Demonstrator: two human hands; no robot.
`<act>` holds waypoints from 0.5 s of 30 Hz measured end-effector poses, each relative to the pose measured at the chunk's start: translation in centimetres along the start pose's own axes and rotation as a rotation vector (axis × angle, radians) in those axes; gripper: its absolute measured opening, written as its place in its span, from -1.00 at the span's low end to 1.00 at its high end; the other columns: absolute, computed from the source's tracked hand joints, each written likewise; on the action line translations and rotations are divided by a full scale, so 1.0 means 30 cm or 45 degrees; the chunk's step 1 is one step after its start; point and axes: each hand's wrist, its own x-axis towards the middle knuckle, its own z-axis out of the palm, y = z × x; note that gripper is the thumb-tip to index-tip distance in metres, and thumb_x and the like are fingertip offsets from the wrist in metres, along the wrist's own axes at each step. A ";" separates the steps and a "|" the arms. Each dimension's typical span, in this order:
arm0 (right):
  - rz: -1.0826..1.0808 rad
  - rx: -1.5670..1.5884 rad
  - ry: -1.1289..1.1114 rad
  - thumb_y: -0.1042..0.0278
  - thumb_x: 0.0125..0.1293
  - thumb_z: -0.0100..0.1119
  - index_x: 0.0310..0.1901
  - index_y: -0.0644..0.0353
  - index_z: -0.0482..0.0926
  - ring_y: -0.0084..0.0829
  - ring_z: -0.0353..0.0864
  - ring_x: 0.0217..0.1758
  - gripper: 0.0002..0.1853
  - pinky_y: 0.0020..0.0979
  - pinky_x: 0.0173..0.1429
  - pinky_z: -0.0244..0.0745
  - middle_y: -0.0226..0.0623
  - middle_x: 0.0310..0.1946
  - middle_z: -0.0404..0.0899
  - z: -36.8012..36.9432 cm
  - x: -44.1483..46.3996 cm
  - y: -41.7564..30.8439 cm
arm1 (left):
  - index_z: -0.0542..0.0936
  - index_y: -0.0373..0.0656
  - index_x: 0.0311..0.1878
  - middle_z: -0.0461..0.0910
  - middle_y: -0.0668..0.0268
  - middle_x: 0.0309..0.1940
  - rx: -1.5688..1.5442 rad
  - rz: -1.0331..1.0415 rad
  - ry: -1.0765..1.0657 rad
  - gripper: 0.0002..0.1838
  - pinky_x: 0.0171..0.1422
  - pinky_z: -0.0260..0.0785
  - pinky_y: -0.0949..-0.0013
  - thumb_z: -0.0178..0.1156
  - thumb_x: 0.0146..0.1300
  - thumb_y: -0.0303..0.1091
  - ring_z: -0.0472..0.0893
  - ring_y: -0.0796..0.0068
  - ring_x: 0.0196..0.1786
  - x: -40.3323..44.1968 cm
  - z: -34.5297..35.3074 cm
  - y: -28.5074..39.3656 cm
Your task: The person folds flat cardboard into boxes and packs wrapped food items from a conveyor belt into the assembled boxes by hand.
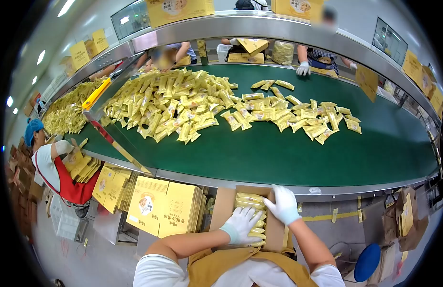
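Note:
An open cardboard box (pixel 224 203) sits in front of me at the belt's near edge, with yellow snack packets (pixel 251 200) stacked inside. My left hand (pixel 241 225), in a white glove, lies flat on these packets with its fingers apart. Gloved in white too, my right hand (pixel 283 206) grips the right wall of the box, thumb on the inner side and fingers along the far corner. The left hand hides part of the packets.
A green conveyor belt (pixel 221 160) carries a large heap of yellow packets (pixel 169 103). Flat printed yellow cartons (pixel 159 205) are stacked left of the box. A co-worker in a red apron (pixel 78 174) stands at left; others work across the belt. A blue stool (pixel 367 263) is at lower right.

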 end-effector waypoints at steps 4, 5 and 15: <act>0.318 0.153 -0.300 -0.20 0.19 0.34 -0.17 0.25 0.66 0.04 0.70 -0.10 -0.45 -0.11 0.01 0.59 0.01 -0.22 0.71 0.118 0.116 0.036 | 0.16 -0.30 0.55 0.28 -0.12 0.43 -0.044 0.035 0.110 0.03 0.52 0.08 -0.08 0.02 0.30 0.40 0.27 -0.11 0.47 -0.010 0.028 -0.022; 0.282 0.139 -0.306 -0.20 0.19 0.34 -0.18 0.21 0.67 0.02 0.70 -0.09 -0.46 -0.12 0.02 0.60 0.00 -0.21 0.72 0.147 0.126 0.056 | 0.18 -0.31 0.54 0.28 -0.13 0.43 -0.087 0.057 0.172 0.00 0.52 0.08 -0.09 0.08 0.29 0.34 0.27 -0.12 0.47 -0.010 0.049 -0.028; -0.339 0.233 0.364 0.42 0.12 0.30 -0.23 0.02 0.70 -0.14 0.66 -0.34 -0.85 -0.26 -0.25 0.59 -0.30 -0.37 0.62 -0.150 -0.039 -0.096 | 0.54 -0.37 0.19 0.57 -0.04 0.09 -0.709 -0.493 1.597 -0.58 0.24 0.46 0.10 0.03 0.25 -0.58 0.60 0.00 0.06 -0.240 -0.065 -0.122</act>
